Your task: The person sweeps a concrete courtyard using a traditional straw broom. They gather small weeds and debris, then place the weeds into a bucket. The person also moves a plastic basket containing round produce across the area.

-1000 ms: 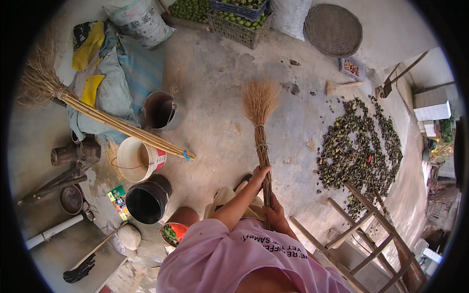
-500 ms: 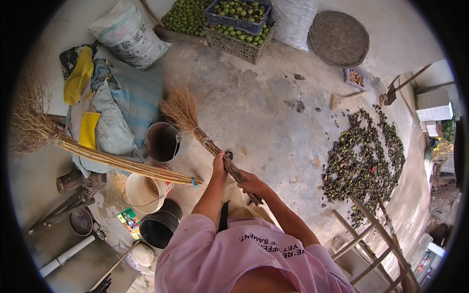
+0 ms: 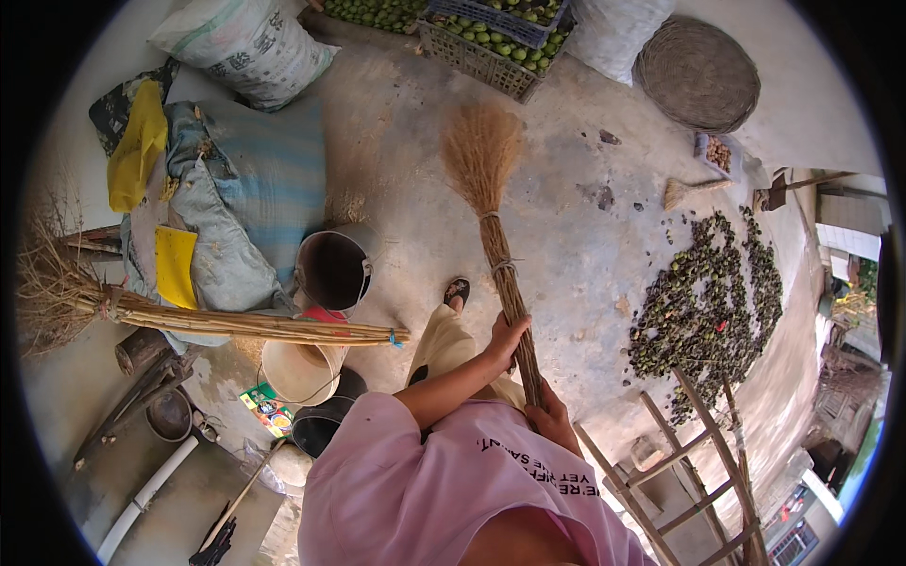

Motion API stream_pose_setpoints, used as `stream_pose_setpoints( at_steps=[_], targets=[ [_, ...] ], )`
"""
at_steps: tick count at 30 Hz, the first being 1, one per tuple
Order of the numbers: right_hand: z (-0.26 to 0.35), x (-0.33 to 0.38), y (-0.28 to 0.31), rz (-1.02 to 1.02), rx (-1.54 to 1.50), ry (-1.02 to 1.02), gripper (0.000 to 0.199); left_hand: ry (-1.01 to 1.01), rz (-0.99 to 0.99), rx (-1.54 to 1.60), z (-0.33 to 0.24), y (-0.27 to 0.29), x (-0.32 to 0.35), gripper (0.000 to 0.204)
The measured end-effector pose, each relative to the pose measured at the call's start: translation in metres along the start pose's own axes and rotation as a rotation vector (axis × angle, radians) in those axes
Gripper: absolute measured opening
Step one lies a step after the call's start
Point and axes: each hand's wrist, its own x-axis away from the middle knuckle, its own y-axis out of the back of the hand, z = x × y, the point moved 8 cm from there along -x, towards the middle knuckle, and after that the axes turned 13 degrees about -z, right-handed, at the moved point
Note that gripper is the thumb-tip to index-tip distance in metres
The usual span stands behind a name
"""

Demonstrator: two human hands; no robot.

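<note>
Both hands grip a straw broom [image 3: 506, 275] whose handle is a bundle of brown stalks tied with bands. My left hand [image 3: 508, 341] is wrapped round the middle of the handle. Lower down, near the butt end, my right hand [image 3: 553, 416] closes on the same bundle. The fan of bristles points away from me, over the bare concrete floor, its tips slightly blurred. Whether they touch the floor I cannot tell. My sandalled foot [image 3: 458, 291] shows left of the handle.
Dark husks [image 3: 703, 302] lie spread at right, with a wooden ladder [image 3: 694, 472] nearer me. Left are a long broom [image 3: 255, 324], stuffed sacks [image 3: 255, 189], a metal bucket [image 3: 332, 269] and a white bucket [image 3: 300, 370]. Crates of green fruit [image 3: 486, 55] and a round woven tray [image 3: 696, 75] stand far off.
The broom has swung from the left to the right, and its bristles now point straight ahead. Both hands moved right with it, still gripping. My view has shifted somewhat.
</note>
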Motion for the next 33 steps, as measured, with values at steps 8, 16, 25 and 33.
stream_pose_setpoints(
  at_steps=[8,16,25,33],
  targets=[
    [0.076,-0.148,-0.103,0.265,0.078,0.129,0.049,-0.143,-0.138,0.168,-0.152,0.039,-0.109,0.023],
    [0.036,-0.131,-0.054,-0.022,-0.228,-0.092,0.045,-0.051,-0.075,-0.166,-0.069,-0.003,-0.145,0.025],
    [-0.004,-0.007,0.016,-0.513,-0.384,-0.237,0.036,-0.066,0.250,-0.770,0.082,-0.089,-0.051,0.035],
    [0.002,-0.012,0.009,-0.213,-0.296,-0.050,0.054,-0.077,0.151,-0.384,0.021,-0.056,-0.033,0.025]
  ],
)
